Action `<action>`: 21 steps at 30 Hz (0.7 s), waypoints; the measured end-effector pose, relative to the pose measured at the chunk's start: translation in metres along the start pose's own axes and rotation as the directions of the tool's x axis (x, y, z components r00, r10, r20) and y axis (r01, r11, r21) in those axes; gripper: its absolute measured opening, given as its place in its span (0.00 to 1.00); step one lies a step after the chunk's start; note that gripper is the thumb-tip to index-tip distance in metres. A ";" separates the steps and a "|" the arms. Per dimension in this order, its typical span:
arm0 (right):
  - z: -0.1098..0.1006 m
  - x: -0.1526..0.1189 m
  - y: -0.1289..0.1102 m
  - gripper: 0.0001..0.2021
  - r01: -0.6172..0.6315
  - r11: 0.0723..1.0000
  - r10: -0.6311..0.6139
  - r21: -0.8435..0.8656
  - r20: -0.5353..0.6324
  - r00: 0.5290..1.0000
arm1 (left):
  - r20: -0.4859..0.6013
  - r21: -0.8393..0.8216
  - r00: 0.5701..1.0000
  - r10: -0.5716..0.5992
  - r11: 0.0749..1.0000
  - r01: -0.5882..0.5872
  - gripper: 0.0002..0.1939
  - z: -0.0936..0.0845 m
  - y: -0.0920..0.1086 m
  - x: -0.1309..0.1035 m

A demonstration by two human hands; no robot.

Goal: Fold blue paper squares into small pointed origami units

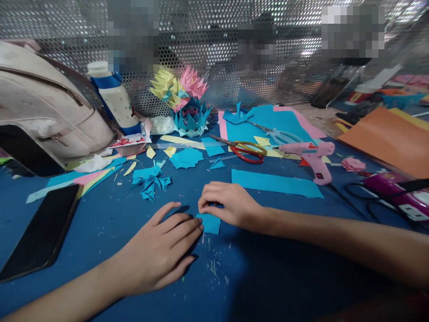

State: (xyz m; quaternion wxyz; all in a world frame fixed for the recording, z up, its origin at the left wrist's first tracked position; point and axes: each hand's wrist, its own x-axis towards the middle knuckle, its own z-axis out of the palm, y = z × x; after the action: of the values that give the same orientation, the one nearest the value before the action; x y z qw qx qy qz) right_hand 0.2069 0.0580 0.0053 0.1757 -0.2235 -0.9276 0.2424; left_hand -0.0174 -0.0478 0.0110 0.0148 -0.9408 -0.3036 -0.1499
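A small piece of blue paper lies on the dark blue tabletop between my hands. My left hand rests palm down with its fingers spread, two fingertips touching the paper's left edge. My right hand is curled, thumb and fingers pinched together at the paper's upper edge. The exact fold or grip under the right fingers is hidden. Beyond the hands are folded blue paper pieces, a stack of blue paper squares and a long blue paper strip.
Red-and-yellow-handled scissors, light-blue-handled scissors and a pink glue gun with a cord lie beyond the right hand. Folded paper flowers stand at the back. Left are a phone, a bottle and a backpack.
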 end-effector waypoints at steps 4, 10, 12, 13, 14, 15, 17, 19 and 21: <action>-0.003 -0.003 0.004 0.06 0.072 0.997 -0.072 -0.038 -0.015 0.997 | -0.015 0.007 1.000 0.002 1.000 -0.002 0.19 -0.001 0.001 -0.001; -0.004 -0.006 0.004 0.08 0.149 0.973 -0.158 -0.177 -0.042 0.986 | -0.030 0.025 0.998 -0.048 0.999 0.049 0.17 0.000 0.001 -0.001; -0.003 -0.007 0.003 0.09 0.184 0.957 -0.198 -0.222 -0.041 0.979 | -0.038 0.029 0.998 -0.059 0.998 0.060 0.17 0.001 0.001 -0.001; -0.003 -0.007 0.003 0.10 0.202 0.949 -0.217 -0.241 -0.035 0.976 | -0.039 0.030 0.998 -0.057 0.998 0.058 0.17 0.001 0.001 -0.001; -0.003 -0.007 0.003 0.10 0.219 0.941 -0.234 -0.259 -0.026 0.972 | -0.038 0.031 0.998 -0.055 0.998 0.056 0.17 0.001 0.001 -0.001; -0.004 -0.007 0.003 0.11 0.235 0.932 -0.249 -0.276 -0.018 0.968 | -0.035 0.033 0.998 -0.052 0.998 0.053 0.17 0.001 0.001 -0.001; -0.005 -0.007 0.003 0.11 0.263 0.913 -0.277 -0.311 -0.003 0.961 | -0.033 0.033 0.998 -0.047 0.998 0.048 0.17 0.001 0.001 -0.001; -0.007 -0.007 0.004 0.11 0.300 0.889 -0.312 -0.345 0.022 0.950 | -0.030 0.032 0.999 -0.044 0.999 0.044 0.18 0.001 0.000 -0.001; -0.009 -0.007 0.004 0.12 0.336 0.864 -0.345 -0.376 0.044 0.937 | -0.031 0.031 0.999 -0.042 0.999 0.043 0.17 0.000 0.000 -0.001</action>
State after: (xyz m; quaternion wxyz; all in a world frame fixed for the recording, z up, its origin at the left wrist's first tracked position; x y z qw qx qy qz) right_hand 0.2182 0.0607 0.0092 0.1811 -0.0890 -0.9792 0.0216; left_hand -0.0182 -0.0482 0.0104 0.0308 -0.9315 -0.3255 -0.1595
